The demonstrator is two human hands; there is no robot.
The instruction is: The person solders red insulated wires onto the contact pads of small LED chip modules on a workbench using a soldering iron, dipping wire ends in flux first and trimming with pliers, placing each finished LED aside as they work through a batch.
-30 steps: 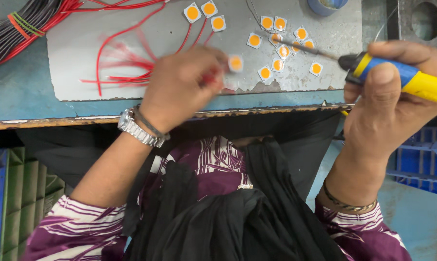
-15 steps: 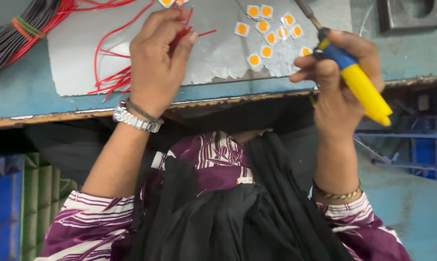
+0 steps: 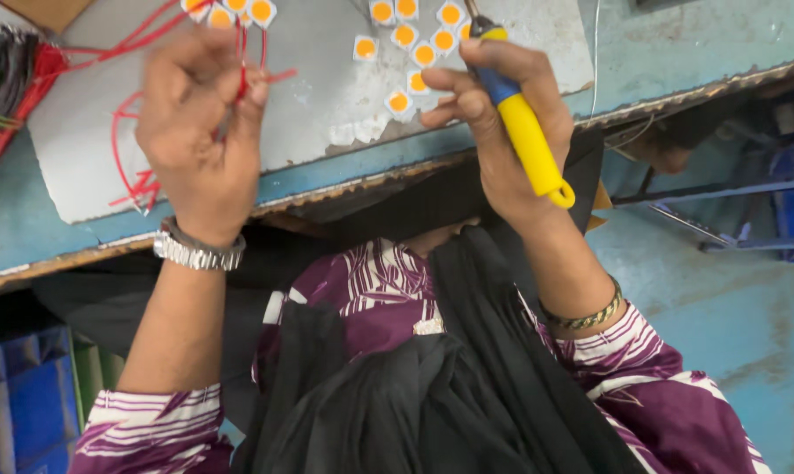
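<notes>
I see the left hand [image 3: 199, 132] pinching a red wire [image 3: 243, 66] upper left for joining; the right hand [image 3: 502, 132] fist-grips the soldering iron [image 3: 524, 132], tip toward the square LED chips [image 3: 406, 57].

The left hand [image 3: 199, 132] has lifted off the small square chip it pressed one second ago and now pinches a red wire [image 3: 243, 66] above the grey plate [image 3: 327, 96]. The right hand [image 3: 502, 132] has moved inward; its soldering iron [image 3: 522, 123] has swung from lying sideways to standing nearly upright, tip just above the fingers.
</notes>
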